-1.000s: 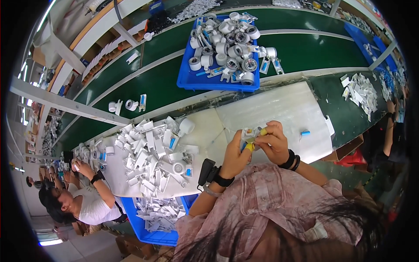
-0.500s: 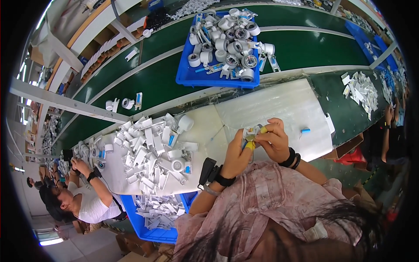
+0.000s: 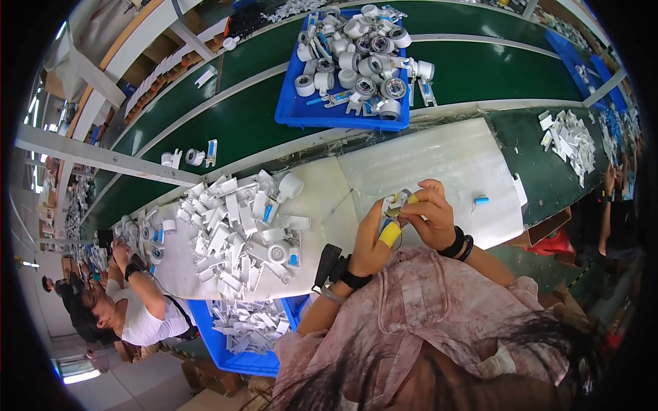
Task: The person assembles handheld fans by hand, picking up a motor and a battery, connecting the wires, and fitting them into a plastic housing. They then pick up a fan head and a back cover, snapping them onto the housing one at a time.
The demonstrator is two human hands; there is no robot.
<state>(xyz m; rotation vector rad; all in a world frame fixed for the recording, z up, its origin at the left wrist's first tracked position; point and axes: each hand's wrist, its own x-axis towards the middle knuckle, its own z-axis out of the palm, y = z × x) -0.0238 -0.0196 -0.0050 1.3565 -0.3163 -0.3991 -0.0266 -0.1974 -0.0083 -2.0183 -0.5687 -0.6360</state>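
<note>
Both my hands meet over the near edge of the white work sheet. My left hand [image 3: 371, 240] pinches a small white plastic part [image 3: 393, 203], and a yellow cover sits on its thumb. On the other side of the part, my right hand [image 3: 432, 218] has its thumb and fingers pressed at a greyish round piece, with yellow on a fingertip. The fingers hide much of the part, so its exact kind cannot be told. A thin wire seems to hang below it. To the left lies a heap of white plastic housings [image 3: 229, 236], some with blue pieces.
A blue tray [image 3: 288, 118] of round white assemblies stands on the green conveyor [image 3: 480, 75]. A small blue cylinder [image 3: 481, 201] lies on the sheet [image 3: 439, 154] at right. More white pieces [image 3: 570, 144] lie far right. A blue bin [image 3: 216, 342] is lower left; a co-worker [image 3: 147, 315] sits at left.
My left thumb has shifted lower, away from the part, and more of the part's white and grey faces shows. Both hands stay in nearly the same place. The co-worker's arms have moved.
</note>
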